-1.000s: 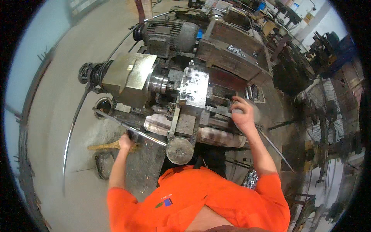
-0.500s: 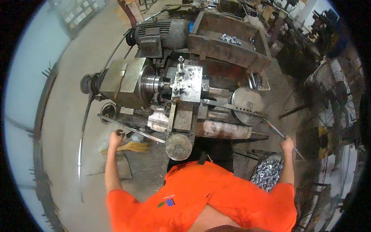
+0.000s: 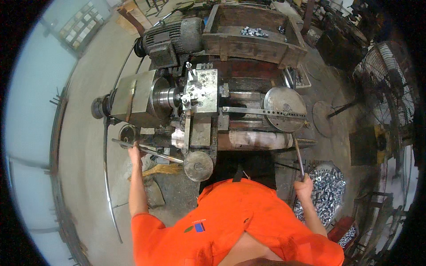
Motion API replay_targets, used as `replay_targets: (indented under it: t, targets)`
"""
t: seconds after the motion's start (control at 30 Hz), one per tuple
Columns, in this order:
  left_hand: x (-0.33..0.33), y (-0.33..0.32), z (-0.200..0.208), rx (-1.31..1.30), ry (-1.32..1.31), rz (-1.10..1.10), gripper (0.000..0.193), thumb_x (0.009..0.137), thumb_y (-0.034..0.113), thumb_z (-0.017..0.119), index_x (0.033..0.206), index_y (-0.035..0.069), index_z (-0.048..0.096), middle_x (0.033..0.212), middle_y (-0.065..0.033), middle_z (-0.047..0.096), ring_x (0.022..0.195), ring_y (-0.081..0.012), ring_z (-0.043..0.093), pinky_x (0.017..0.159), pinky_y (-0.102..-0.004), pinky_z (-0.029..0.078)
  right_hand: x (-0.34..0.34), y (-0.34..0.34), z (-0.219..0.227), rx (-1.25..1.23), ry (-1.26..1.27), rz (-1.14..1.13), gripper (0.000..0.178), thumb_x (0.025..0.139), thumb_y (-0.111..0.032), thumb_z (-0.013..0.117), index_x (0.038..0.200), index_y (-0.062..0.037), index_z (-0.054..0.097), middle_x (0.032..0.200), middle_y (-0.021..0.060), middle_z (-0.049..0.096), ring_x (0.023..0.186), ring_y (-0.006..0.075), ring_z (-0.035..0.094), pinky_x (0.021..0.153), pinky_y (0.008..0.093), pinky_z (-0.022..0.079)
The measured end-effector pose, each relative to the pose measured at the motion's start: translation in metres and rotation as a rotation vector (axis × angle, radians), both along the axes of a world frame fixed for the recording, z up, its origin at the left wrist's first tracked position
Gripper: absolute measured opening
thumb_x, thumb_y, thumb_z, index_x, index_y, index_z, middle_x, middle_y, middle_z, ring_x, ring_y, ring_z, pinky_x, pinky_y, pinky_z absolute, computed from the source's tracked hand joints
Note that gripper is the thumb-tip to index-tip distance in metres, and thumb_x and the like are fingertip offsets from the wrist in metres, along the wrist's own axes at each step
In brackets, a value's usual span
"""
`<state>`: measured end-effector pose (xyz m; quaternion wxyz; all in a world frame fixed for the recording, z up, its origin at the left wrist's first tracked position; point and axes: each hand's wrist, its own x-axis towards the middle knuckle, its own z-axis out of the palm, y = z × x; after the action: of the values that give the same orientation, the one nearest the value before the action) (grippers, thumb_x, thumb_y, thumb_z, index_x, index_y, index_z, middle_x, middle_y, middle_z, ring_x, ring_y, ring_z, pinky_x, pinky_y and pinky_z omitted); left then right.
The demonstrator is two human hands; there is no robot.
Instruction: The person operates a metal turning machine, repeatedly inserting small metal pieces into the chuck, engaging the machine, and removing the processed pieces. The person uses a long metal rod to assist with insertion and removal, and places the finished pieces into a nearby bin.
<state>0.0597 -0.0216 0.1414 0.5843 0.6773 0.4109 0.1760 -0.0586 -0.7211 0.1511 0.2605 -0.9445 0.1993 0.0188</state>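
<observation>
The left lever (image 3: pixel 163 156) is a slim, straight metal rod, shiny near the small grey disc (image 3: pixel 199 167) and darker toward its free end. The right lever (image 3: pixel 299 155) is similar, with a dull sheen, below the large disc (image 3: pixel 284 99). Your left hand (image 3: pixel 135 154) is curled around the left lever, whose tip sticks out past your fingers; your right hand (image 3: pixel 304 189) is closed on the right lever's lower part, the rod rising from your fist.
</observation>
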Motion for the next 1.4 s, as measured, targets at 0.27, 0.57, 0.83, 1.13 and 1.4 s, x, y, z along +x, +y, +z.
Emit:
replay_targets:
  t: [0.27, 0.57, 0.83, 1.13, 1.4]
  targets:
    - [0.001, -0.016, 0.015, 0.018, 0.024, -0.030, 0.029, 0.082, 0.022, 0.054, 0.097, -0.003, 0.050, 0.068, -0.0132, 0.055, 0.047, -0.0225, 0.057, 0.040, -0.0347, 0.051, -0.005, 0.029, 0.014, 0.133, -0.053, -0.089, 0.024, 0.059, -0.019, 0.055, 0.075, -0.0015, 0.050, 0.056, 0.0146, 0.048, 0.051, 0.0296, 0.047, 0.049, 0.0383, 0.039]
    - [-0.010, -0.006, 0.020, 0.062, 0.162, -0.053, 0.035, 0.085, 0.034, 0.054, 0.099, 0.003, 0.049, 0.067, -0.0088, 0.051, 0.048, -0.0210, 0.056, 0.042, -0.0350, 0.052, 0.015, -0.016, 0.016, -0.053, -0.028, -0.006, 0.035, 0.062, -0.022, 0.057, 0.090, -0.0010, 0.056, 0.070, 0.0212, 0.057, 0.062, 0.0385, 0.054, 0.058, 0.0439, 0.044]
    - [-0.008, -0.007, 0.032, -0.023, 0.254, -0.337, 0.060, 0.084, 0.052, 0.050, 0.099, -0.006, 0.052, 0.066, -0.0164, 0.060, 0.050, -0.0250, 0.061, 0.044, -0.0312, 0.050, 0.144, -0.150, 0.026, -0.763, 0.088, 0.144, 0.046, 0.061, -0.018, 0.064, 0.105, -0.0029, 0.058, 0.100, 0.0179, 0.058, 0.095, 0.0349, 0.054, 0.082, 0.0431, 0.045]
    - [-0.074, 0.036, -0.066, -0.145, 0.346, -0.216, 0.038, 0.091, 0.022, 0.043, 0.118, -0.005, 0.048, 0.081, -0.0211, 0.063, 0.064, -0.0272, 0.064, 0.055, -0.0363, 0.053, 0.190, 0.144, 0.259, -0.045, -0.947, 1.246, 0.040, 0.055, -0.014, 0.059, 0.094, -0.0027, 0.060, 0.094, 0.0142, 0.060, 0.084, 0.0293, 0.058, 0.070, 0.0405, 0.047]
    - [-0.053, 0.028, -0.081, 0.400, 0.433, -0.626, 0.024, 0.081, 0.017, 0.058, 0.092, -0.004, 0.061, 0.077, -0.0102, 0.064, 0.068, -0.0193, 0.058, 0.063, -0.0332, 0.046, 0.137, 0.244, 0.344, 0.508, -1.258, 1.617, 0.019, 0.069, -0.019, 0.059, 0.073, -0.0006, 0.059, 0.073, 0.0040, 0.050, 0.071, 0.0178, 0.050, 0.057, 0.0247, 0.044]
